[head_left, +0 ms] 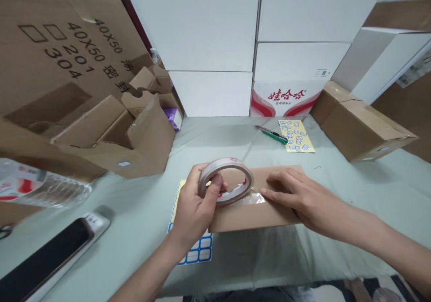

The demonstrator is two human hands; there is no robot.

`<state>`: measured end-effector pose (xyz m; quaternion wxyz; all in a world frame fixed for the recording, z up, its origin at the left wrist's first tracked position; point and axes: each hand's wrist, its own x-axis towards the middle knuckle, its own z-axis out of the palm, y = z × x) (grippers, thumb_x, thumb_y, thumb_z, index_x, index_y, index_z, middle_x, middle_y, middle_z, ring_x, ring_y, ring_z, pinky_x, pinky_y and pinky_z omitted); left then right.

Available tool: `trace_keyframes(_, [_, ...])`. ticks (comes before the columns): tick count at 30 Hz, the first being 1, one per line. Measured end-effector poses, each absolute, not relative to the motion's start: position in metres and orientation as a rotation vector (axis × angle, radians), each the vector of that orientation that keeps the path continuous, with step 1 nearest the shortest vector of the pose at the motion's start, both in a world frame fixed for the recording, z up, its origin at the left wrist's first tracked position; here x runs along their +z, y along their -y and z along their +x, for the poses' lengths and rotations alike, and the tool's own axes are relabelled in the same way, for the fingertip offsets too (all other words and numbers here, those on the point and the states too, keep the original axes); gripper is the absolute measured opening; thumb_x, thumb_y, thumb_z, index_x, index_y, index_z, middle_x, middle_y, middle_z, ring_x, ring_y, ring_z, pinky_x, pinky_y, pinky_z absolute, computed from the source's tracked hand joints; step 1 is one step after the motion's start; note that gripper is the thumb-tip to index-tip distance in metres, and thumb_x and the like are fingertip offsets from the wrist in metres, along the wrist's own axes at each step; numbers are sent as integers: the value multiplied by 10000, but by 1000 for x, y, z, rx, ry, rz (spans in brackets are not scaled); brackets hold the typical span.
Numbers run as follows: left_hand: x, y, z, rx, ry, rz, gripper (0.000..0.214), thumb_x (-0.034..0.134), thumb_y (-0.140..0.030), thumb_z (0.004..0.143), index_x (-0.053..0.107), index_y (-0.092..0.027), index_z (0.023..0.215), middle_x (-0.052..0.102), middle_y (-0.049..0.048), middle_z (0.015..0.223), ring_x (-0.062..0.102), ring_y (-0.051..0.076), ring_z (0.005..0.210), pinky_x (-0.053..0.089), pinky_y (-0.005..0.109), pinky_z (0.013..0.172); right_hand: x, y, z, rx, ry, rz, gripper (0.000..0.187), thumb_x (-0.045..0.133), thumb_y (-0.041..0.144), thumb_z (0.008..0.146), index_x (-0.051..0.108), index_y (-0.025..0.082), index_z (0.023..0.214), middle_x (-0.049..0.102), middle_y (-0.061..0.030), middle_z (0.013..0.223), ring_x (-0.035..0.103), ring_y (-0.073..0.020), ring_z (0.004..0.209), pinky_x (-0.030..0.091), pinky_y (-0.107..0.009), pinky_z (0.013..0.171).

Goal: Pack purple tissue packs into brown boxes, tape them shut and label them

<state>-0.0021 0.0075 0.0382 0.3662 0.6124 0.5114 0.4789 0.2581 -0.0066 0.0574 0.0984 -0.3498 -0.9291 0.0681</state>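
Clasping the tape roll (225, 181) in the left hand (193, 207), thumb lying across its outer face and fingers curling round the far rim, holding it tilted on edge over the left end of the flat cardboard box (256, 216). Pressing down on the box top with the right hand (296, 199), fingers stretching out flat and gripping nothing, fingertips touching a clear tape strip (251, 199) running from the roll. Keeping the box mid-table on the pale green cloth (134, 212), partly covering a blue-and-white label sheet (198, 248). Leaving a green utility knife (271, 133) and a yellow sticker sheet (296, 136) side by side well behind, an open brown carton (134, 140) to the left, a dark phone (43, 257) near the front left.
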Motion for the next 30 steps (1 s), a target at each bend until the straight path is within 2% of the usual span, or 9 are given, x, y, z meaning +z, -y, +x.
trace_keyframes(3, [25, -5, -4, 1346, -1225, 1572, 209, 535, -410, 950, 527, -220, 1035, 647, -5, 816, 660, 150, 760, 537, 267, 705, 64, 3, 286, 329, 2629, -1079, 402, 400, 65, 912, 667, 237, 1159, 559, -128, 1281, 541, -260, 1159, 494, -415, 884])
trace_keyframes(6, [21, -6, -5, 1415, -1094, 1614, 191, 512, -387, 965, 518, -230, 1074, 620, -2, 860, 645, 151, 782, 543, 283, 724, 58, -32, 314, 340, 2366, -1380, 341, 381, 139, 953, 704, 248, 959, 598, -68, 1273, 584, -225, 1145, 494, -396, 940])
trace_keyframes(7, [20, -7, -6, 1428, -1062, 1619, 189, 490, -387, 975, 516, -234, 1084, 613, 1, 874, 641, 152, 792, 545, 291, 732, 51, -51, 321, 314, 2250, -1573, 318, 395, 157, 961, 697, 249, 993, 623, -54, 1246, 596, -214, 1135, 490, -389, 964])
trace_keyframes(10, [19, -8, -8, 1428, -1037, 1635, 187, 434, -375, 999, 513, -240, 1100, 605, 7, 893, 636, 153, 803, 540, 299, 733, 18, -112, 327, 247, 2118, -1828, 237, 491, 200, 964, 649, 163, 1137, 656, -115, 1176, 626, -240, 1079, 511, -428, 939])
trace_keyframes(15, [15, -6, -8, 1423, -1071, 1728, 206, 409, -372, 1011, 489, -240, 1147, 623, -5, 824, 640, 147, 772, 518, 282, 710, -30, -176, 298, 134, 2068, -1989, 343, 613, 344, 939, 587, 160, 1226, 594, -100, 1258, 606, -234, 1099, 519, -459, 928])
trace_keyframes(20, [12, -8, -4, 1494, -1119, 1784, 206, 409, -352, 1013, 484, -240, 1168, 649, -16, 773, 640, 130, 703, 503, 245, 656, -22, -195, 274, 94, 2033, -2009, 335, 614, 348, 939, 595, 147, 1206, 608, -103, 1220, 623, -218, 1047, 537, -429, 891])
trace_keyframes(25, [8, -8, -1, 1551, -1096, 1743, 192, 400, -335, 1015, 475, -227, 1155, 643, -10, 780, 658, 139, 706, 525, 266, 668, 34, -130, 293, 121, 2025, -1899, 216, 561, 285, 941, 603, 162, 1114, 654, -97, 1110, 642, -219, 952, 543, -371, 817])
trace_keyframes(27, [8, -7, 0, 1568, -1097, 1723, 185, 408, -339, 1011, 470, -225, 1144, 643, -9, 780, 662, 143, 703, 526, 274, 665, 59, -74, 304, 208, 2090, -1810, 207, 569, 367, 917, 596, 231, 1071, 686, -45, 1002, 656, -214, 823, 550, -332, 684])
trace_keyframes(30, [6, -7, 1, 1617, -1096, 1718, 184, 425, -353, 1004, 465, -223, 1127, 640, -20, 754, 655, 142, 672, 520, 273, 643, 83, 10, 304, 391, 2229, -1622, 277, 555, 430, 911, 568, 286, 1146, 709, -45, 924, 674, -231, 731, 540, -317, 554])
